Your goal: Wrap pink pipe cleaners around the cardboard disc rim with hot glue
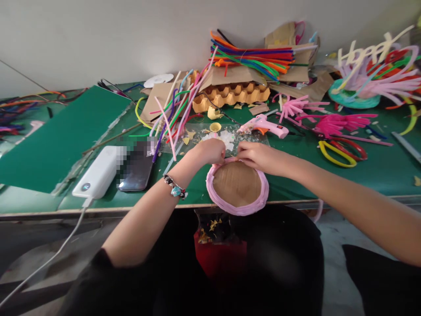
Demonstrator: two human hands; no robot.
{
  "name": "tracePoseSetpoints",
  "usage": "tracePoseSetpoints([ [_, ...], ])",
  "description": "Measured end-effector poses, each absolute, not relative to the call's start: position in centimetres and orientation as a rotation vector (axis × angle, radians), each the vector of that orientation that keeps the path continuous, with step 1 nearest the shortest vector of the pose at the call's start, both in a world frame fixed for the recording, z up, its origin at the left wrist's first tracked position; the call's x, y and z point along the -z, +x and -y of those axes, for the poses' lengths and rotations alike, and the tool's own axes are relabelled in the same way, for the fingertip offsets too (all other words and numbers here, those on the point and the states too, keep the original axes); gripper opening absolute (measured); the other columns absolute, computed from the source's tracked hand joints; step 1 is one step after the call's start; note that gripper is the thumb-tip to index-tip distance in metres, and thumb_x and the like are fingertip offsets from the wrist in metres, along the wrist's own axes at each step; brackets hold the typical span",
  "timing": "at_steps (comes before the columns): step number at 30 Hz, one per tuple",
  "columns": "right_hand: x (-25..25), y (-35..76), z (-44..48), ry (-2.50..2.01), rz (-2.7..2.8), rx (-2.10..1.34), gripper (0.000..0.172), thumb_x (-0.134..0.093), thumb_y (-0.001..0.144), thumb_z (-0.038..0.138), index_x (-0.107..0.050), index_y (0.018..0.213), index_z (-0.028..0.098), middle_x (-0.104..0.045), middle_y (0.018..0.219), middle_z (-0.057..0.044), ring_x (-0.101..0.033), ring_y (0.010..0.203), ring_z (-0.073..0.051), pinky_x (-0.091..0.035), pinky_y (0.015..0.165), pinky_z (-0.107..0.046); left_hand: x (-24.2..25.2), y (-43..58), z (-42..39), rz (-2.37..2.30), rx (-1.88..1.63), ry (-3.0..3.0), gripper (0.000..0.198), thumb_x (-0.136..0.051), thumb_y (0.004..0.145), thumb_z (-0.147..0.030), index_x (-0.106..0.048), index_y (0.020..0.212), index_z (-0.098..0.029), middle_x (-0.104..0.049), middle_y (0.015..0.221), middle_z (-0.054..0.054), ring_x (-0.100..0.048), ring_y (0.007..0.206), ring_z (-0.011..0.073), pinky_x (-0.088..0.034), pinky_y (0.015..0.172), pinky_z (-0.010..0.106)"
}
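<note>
At the table's front edge a round cardboard disc (236, 184) is ringed by a thick rim of pale pink pipe cleaners (238, 210). My left hand (210, 152) is closed at the rim's far left side, its fingertips pressed to the pink strands. Just right of it, my right hand (255, 154) pinches the far edge of the same rim, fingers bent together. The exact bit under the fingertips is hidden. Behind my hands lies a pink glue gun (268, 126), near a small yellow cup (215, 127) and white scraps (226, 138).
A white power bank (100, 171) and a phone (136, 169) lie left. Loose pipe cleaners (174, 114), an egg carton (233, 95) and a bundle of coloured pipe cleaners (253, 56) stand behind. Scissors (340, 153) and pink pipe-cleaner tufts (342, 125) lie right.
</note>
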State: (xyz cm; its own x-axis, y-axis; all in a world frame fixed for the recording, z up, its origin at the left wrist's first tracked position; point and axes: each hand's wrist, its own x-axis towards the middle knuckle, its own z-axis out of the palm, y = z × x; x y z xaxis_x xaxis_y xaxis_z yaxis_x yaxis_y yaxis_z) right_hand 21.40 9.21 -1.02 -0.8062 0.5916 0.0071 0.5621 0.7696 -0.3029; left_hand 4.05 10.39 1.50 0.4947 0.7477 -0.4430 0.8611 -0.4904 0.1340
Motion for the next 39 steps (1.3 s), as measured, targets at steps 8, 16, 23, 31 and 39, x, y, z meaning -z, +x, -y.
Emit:
tracePoseSetpoints([
  [8,1.0,22.6,-9.1,-0.925,2.747,-0.444,0.026,-0.041,0.083,0.023,-0.063,0.096,0.015,-0.054,0.086,-0.008,-0.053,0.074,-0.015,-0.043,0.064,-0.028,-2.1,4.7,-10.8,-1.401,0.561,2.281,0.026,-0.053,0.064,-0.027,-0.069,0.08,-0.013,-0.066,0.071,0.007,-0.057,0.067,0.0184,-0.037,0.053,0.024],
  [16,1.2,23.6,-8.0,-1.026,2.756,-0.306,0.032,-0.035,0.088,0.03,-0.065,0.092,0.019,-0.058,0.08,-0.007,-0.056,0.075,-0.016,-0.042,0.063,-0.028,-2.0,5.0,-11.5,-1.39,0.573,2.228,0.02,-0.056,0.059,-0.025,-0.07,0.068,-0.013,-0.062,0.059,0.006,-0.057,0.066,0.0208,-0.039,0.056,0.026],
  [23,1.5,23.5,-8.0,-1.056,2.799,-0.313,0.037,-0.031,0.089,0.032,-0.066,0.095,0.018,-0.058,0.081,-0.008,-0.057,0.075,-0.017,-0.041,0.063,-0.028,-2.7,5.2,-11.3,-1.361,0.623,2.225,0.019,-0.054,0.063,-0.023,-0.069,0.068,-0.012,-0.067,0.068,0.007,-0.057,0.061,0.0166,-0.037,0.052,0.023],
  [31,2.0,23.6,-8.3,-0.992,2.776,-0.335,0.036,-0.033,0.089,0.032,-0.066,0.094,0.019,-0.056,0.076,-0.006,-0.055,0.071,-0.015,-0.04,0.061,-0.026,-2.1,5.5,-11.7,-1.159,0.285,2.479,0.024,-0.048,0.067,-0.013,-0.067,0.081,-0.013,-0.069,0.081,0.005,-0.059,0.073,0.0148,-0.039,0.059,0.021],
  [39,1.9,23.4,-8.4,-0.974,2.79,-0.365,0.034,-0.035,0.089,0.03,-0.067,0.089,0.017,-0.056,0.075,-0.006,-0.054,0.07,-0.014,-0.04,0.062,-0.026,-1.2,5.5,-11.9,-1.1,0.285,2.514,0.02,-0.054,0.068,-0.017,-0.066,0.084,-0.016,-0.068,0.079,0.003,-0.06,0.074,0.0147,-0.04,0.061,0.02],
])
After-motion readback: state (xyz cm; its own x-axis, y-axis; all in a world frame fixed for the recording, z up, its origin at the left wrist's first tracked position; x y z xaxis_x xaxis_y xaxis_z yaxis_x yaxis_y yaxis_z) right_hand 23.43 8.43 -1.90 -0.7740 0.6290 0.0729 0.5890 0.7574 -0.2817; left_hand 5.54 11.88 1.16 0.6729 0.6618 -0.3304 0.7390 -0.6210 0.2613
